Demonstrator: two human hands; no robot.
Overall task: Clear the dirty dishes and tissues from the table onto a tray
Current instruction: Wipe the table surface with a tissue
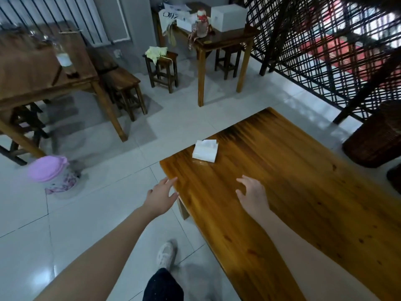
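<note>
Left hand (pixel 159 197) reaching forward at the near-left corner of the bench (pixel 293 192), fingers spread apart, fingertips just over the edge, holding nothing. Right hand (pixel 252 194) above the bench top, fingers curled loosely and apart, also empty. Whether either hand actually touches the wood: cannot tell.

Beyond both hands, somewhat nearer the right one and well apart from it, a white tissue pack (pixel 205 151) lying flat on the bench close to its far-left edge. Roughly rectangular, only slightly longer than wide, long axis running away from the hands toward the far end of the bench; a tissue poking up from the top at the far side. Any printing on the pack too blurred to read.

Bench cut off at the lower right by the frame. Left of the left hand, on the floor, a bin with a pink lid (pixel 48 168), smeared by motion blur. Below the hands, one white shoe (pixel 166 255) and a dark trouser leg, cut off at the bottom. Farther off beyond the hands, another table (pixel 39 68) with blurred glassware, hard to make out.
</note>
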